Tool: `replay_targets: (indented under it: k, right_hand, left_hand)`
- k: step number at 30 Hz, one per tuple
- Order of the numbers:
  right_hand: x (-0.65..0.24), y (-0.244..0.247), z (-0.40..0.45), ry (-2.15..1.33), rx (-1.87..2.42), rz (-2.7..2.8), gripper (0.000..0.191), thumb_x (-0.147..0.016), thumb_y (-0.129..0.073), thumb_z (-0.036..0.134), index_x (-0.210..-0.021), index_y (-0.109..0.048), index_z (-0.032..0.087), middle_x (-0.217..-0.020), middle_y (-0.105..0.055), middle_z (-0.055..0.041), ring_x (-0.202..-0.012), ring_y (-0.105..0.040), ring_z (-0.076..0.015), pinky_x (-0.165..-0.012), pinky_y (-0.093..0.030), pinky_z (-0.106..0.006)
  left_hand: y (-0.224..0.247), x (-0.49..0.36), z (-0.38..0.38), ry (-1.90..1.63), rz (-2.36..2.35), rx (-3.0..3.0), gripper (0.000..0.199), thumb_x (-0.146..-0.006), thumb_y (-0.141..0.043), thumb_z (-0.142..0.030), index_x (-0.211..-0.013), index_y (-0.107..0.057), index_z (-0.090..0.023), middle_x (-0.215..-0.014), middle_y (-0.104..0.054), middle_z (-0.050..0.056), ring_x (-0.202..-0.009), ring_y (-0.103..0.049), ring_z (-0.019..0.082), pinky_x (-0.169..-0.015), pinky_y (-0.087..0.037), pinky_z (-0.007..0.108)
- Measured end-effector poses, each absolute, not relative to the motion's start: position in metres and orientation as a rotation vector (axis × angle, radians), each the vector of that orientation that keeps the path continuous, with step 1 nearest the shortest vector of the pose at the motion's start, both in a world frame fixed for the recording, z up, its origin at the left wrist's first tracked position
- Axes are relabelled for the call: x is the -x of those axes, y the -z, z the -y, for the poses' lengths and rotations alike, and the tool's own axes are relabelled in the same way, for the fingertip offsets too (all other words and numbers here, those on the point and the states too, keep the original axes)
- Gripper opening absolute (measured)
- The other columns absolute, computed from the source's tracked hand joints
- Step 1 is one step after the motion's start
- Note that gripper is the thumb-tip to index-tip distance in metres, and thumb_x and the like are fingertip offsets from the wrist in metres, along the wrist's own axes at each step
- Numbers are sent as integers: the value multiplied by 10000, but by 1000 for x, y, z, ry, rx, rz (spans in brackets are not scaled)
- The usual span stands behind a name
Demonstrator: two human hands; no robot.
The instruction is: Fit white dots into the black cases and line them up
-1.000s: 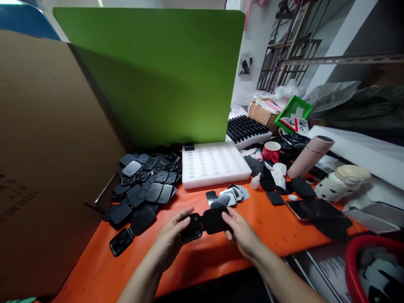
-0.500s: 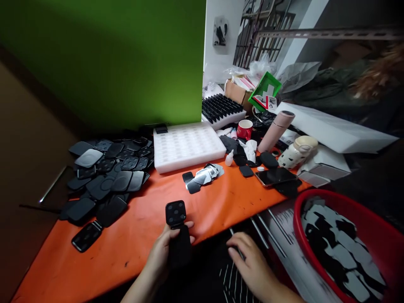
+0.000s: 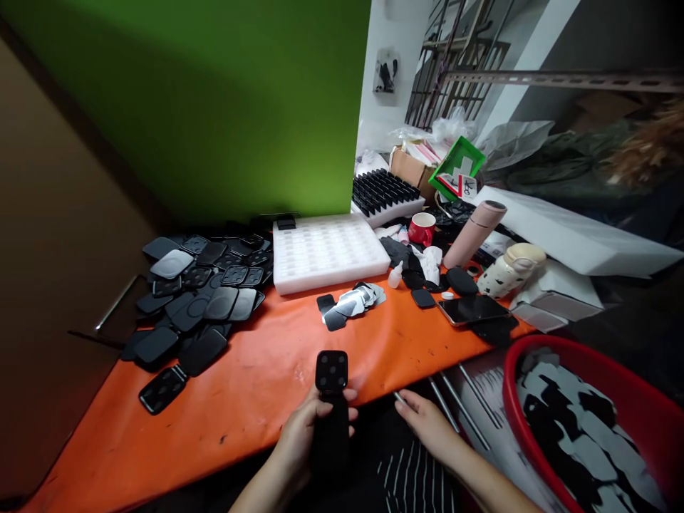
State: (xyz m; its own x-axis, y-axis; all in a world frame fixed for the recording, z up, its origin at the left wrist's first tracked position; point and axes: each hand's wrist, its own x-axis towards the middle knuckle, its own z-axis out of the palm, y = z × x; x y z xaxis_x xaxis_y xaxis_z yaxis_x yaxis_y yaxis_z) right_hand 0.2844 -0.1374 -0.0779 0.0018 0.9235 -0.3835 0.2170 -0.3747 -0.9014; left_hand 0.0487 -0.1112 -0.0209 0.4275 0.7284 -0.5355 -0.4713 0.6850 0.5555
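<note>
Black two-panel piece (image 3: 330,431), partly dotted, unfolded in the left hand (image 3: 300,432)

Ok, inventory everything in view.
Table: one, orange, centre
Board: one, green, back
Panel: one, brown, left
Flat pieces: many, mostly black, left
Foam blocks: three, white, centre, right
Sheets: several, silver, dark, centre
Dropper: one, white, centre
Mug: one, red, right
Flask: one, pink, right
Jar: one, cream, right
Phone: one, black, right
Basin: one, red, lower right
Clutter: uncounted, mixed, right
Hinged piece: one, black, front
Left hand: one, holding hinged piece
Right hand: one, by table edge
</note>
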Motion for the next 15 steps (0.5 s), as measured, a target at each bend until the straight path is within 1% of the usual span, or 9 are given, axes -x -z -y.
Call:
replay_targets:
  k: [1, 2, 3, 5, 7, 9, 11, 13, 15]
  right_hand:
    - [-289, 73, 137, -1415, 1621, 1270, 309, -770, -531, 432, -932, -627, 187, -850, -654, -66, -884, -597, -233, -769, -452, -338]
    - [-292, 68, 136, -1419, 1614, 1341, 310, -783, -519, 405, -982, -625, 192, -944, -652, -75, -975, -568, -243, -841, -419, -349]
    - [-293, 61, 137, -1447, 1617, 1412, 301, -802, -494, 384, -1001, -624, 199, -994, -647, -72, -1001, -557, -244, -864, -403, -347]
    - [-287, 44, 140, -1567, 1585, 1614, 257, -822, -465, 341, -952, -645, 212, -957, -661, -47, -916, -587, -225, -805, -422, -309]
    - [-271, 23, 141, -1715, 1422, 1913, 177, -789, -523, 296, -860, -664, 216, -829, -673, -7, -776, -600, -185, -704, -426, -246]
    - [-250, 2, 136, -1609, 1325, 2086, 171, -788, -539, 280, -901, -656, 227, -853, -664, 3, -771, -587, -159, -703, -405, -218]
    - [-228, -13, 124, -1450, 1371, 2014, 256, -888, -387, 280, -944, -630, 222, -924, -650, -15, -823, -577, -145, -733, -394, -215]
    - [-210, -22, 107, -1292, 1457, 1945, 306, -916, -316, 280, -905, -612, 204, -856, -645, -20, -772, -574, -138, -685, -394, -215]
    - [-198, -26, 92, -1152, 1539, 1973, 299, -914, -320, 287, -847, -597, 197, -790, -633, -18, -719, -567, -139, -645, -385, -221]
  left_hand:
    - [21, -48, 111, -768, -834, -363, 352, -725, -446, -144, -1062, -548, -157, -1051, -616, 99, -837, -620, 221, -732, -488, 367]
    - [22, -46, 110, -768, -836, -388, 337, -717, -443, -142, -1032, -565, -152, -1024, -617, 97, -862, -610, 227, -743, -486, 370]
    - [22, -45, 109, -766, -844, -417, 324, -708, -442, -138, -1001, -580, -151, -1008, -613, 92, -896, -598, 235, -758, -482, 375]
    - [22, -41, 108, -752, -880, -465, 305, -692, -444, -134, -955, -596, -153, -989, -600, 82, -960, -571, 251, -783, -473, 383]
    - [22, -39, 107, -734, -929, -480, 309, -685, -447, -135, -959, -588, -162, -990, -589, 72, -983, -557, 257, -783, -470, 386]
    - [21, -39, 107, -719, -965, -495, 339, -674, -453, -129, -990, -567, -172, -1003, -580, 66, -983, -554, 260, -766, -471, 383]
    - [22, -39, 107, -710, -986, -550, 394, -664, -452, -120, -1043, -542, -182, -1024, -578, 63, -991, -545, 260, -768, -468, 386]
    - [22, -39, 109, -694, -997, -681, 479, -649, -447, -99, -1114, -512, -189, -1034, -590, 60, -997, -539, 255, -806, -453, 399]
    - [22, -36, 112, -686, -1032, -919, 586, -639, -442, -67, -1210, -459, -198, -1102, -583, 58, -1048, -516, 250, -899, -401, 416]
